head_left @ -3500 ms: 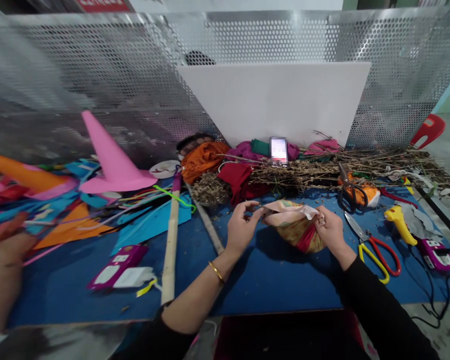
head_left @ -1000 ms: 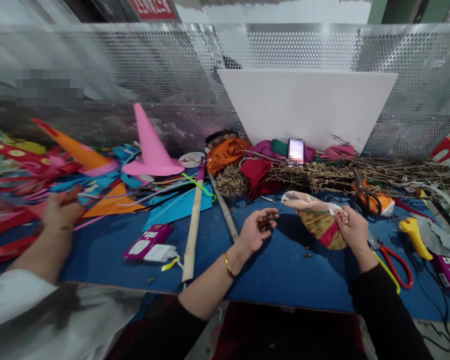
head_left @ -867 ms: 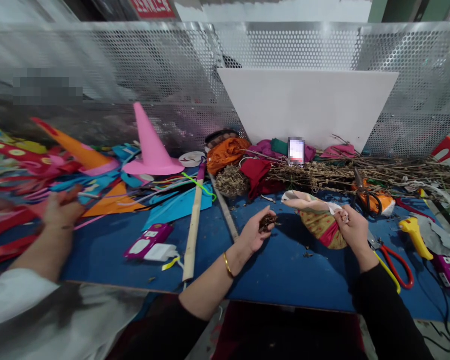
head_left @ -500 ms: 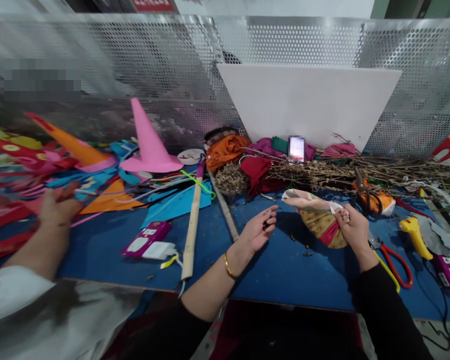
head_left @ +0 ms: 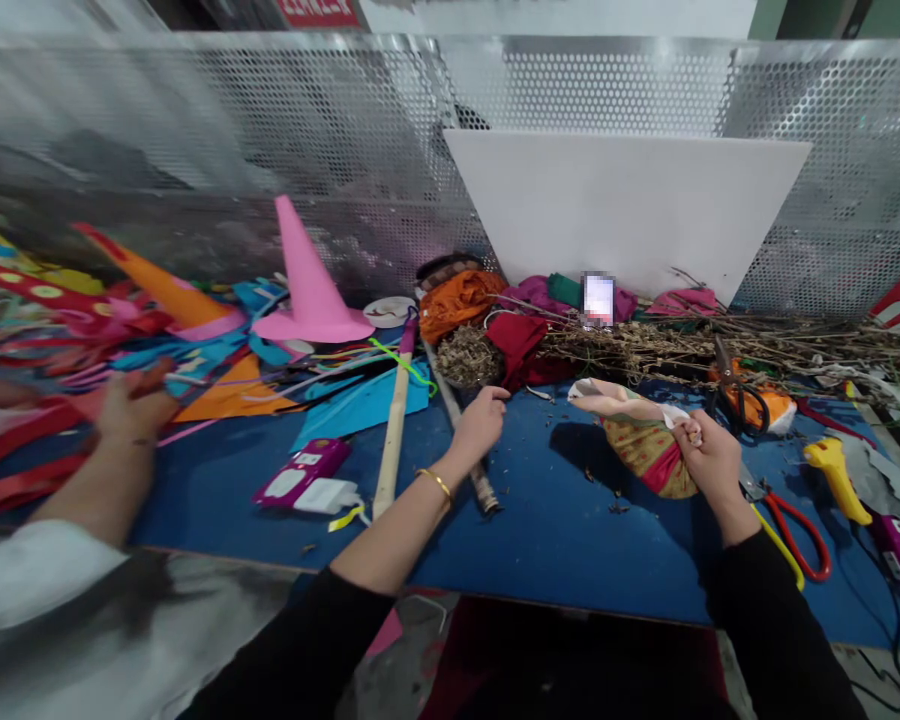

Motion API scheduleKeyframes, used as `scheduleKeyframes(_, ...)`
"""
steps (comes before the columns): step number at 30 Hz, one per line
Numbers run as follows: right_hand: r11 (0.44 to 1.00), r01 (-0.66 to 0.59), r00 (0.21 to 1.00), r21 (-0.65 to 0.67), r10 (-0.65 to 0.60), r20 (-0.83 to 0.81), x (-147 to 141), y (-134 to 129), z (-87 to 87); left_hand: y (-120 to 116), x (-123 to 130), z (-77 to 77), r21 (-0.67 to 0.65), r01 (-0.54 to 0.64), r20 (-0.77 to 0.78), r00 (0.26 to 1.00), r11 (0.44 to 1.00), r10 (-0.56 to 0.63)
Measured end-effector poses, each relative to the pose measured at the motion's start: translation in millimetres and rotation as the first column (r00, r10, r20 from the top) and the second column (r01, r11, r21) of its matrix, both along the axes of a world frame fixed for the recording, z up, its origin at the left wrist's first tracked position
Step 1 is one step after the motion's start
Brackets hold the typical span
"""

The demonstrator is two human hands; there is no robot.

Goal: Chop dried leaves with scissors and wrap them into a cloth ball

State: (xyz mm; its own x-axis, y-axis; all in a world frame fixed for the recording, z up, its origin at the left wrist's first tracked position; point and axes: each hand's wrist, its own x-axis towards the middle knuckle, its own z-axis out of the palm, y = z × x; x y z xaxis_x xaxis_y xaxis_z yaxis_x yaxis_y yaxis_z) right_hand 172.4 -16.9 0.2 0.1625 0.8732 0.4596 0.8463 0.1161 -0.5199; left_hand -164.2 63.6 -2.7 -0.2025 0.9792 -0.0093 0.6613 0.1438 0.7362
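A small cloth pouch (head_left: 645, 455), yellowish with a pink band and a pale lining, hangs from my right hand (head_left: 709, 455), whose fingers are closed on its gathered rim. Its mouth gapes towards the left. My left hand (head_left: 481, 425), a gold bangle on its wrist, is over a thin stick (head_left: 481, 488), close to a bowl of dried plant bits (head_left: 466, 357). The fingers are bent together, and what they hold, if anything, is hidden. Dried stems (head_left: 645, 343) lie behind the pouch.
Another person's hands (head_left: 131, 405) handle red strips at the left. A pink cone hat (head_left: 307, 290), a wooden handle (head_left: 394, 430) and a purple device (head_left: 304, 472) lie left. Red-handled scissors (head_left: 802, 540) and a yellow glue gun (head_left: 838, 480) lie right.
My left hand has moved left and away from me, from beside the pouch to near the bowl. My right hand still holds the pouch. The view has shifted slightly.
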Motion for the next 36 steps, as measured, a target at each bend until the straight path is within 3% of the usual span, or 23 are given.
scheduleKeyframes(4, 1.0, 0.009, 1.0, 0.0, -0.009, 0.007, -0.4, 0.3, -0.2, 28.2, -16.6, -2.1, -0.077, -0.087, -0.293, 0.954, 0.993, 0.061)
scheduleKeyframes(7, 1.0, 0.013, 1.0, 0.003, -0.013, 0.017, -0.4, 0.4, -0.8, 35.4, -12.4, -11.1, -0.106, -0.032, -0.548, 0.836, 0.994, -0.032)
scheduleKeyframes(9, 1.0, 0.006, 1.0, 0.011, -0.007, 0.017, -0.5, 0.5, -1.1, 36.6, -8.4, -18.0, -0.105, 0.026, -0.61, 0.788, 0.994, -0.085)
scheduleKeyframes(14, 1.0, 0.001, 1.0, 0.03, -0.002, 0.022, -1.3, 0.3, 0.0, 37.9, -11.8, -20.3, -0.089, 0.06, -0.46, 0.883, 0.994, -0.095)
scheduleKeyframes(20, 1.0, -0.006, 1.0, 0.026, 0.006, 0.005, -1.7, -0.7, 1.9, 15.4, -29.9, 5.1, -0.099, 0.085, -0.033, 0.996, 0.991, -0.089)
scheduleKeyframes(24, 1.0, 0.006, 0.999, 0.018, -0.005, -0.052, 0.0, -0.4, 1.6, -19.8, -23.6, 9.0, -0.078, 0.159, 0.303, 0.944, 0.984, -0.128)
scheduleKeyframes(27, 0.999, 0.028, 0.993, 0.036, -0.023, -0.117, 3.9, 0.1, 1.5, -36.5, -5.1, 2.0, -0.03, 0.217, 0.425, 0.886, 0.976, -0.184)
scheduleKeyframes(28, 0.998, 0.037, 0.989, 0.052, -0.029, -0.148, 5.9, 0.2, 1.8, -37.8, 2.0, -0.9, -0.017, 0.26, 0.41, 0.882, 0.965, -0.231)
scheduleKeyframes(30, 0.992, 0.063, 0.974, 0.108, -0.038, -0.222, 10.8, 0.4, 2.9, -33.7, 15.6, -6.1, -0.043, 0.314, 0.172, 0.937, 0.948, -0.303)
scheduleKeyframes(36, 0.916, 0.236, 0.918, 0.324, -0.101, -0.383, 26.6, 1.7, 7.3, -7.2, 49.4, -15.8, -0.1, 0.266, -0.279, 0.917, 0.959, -0.284)
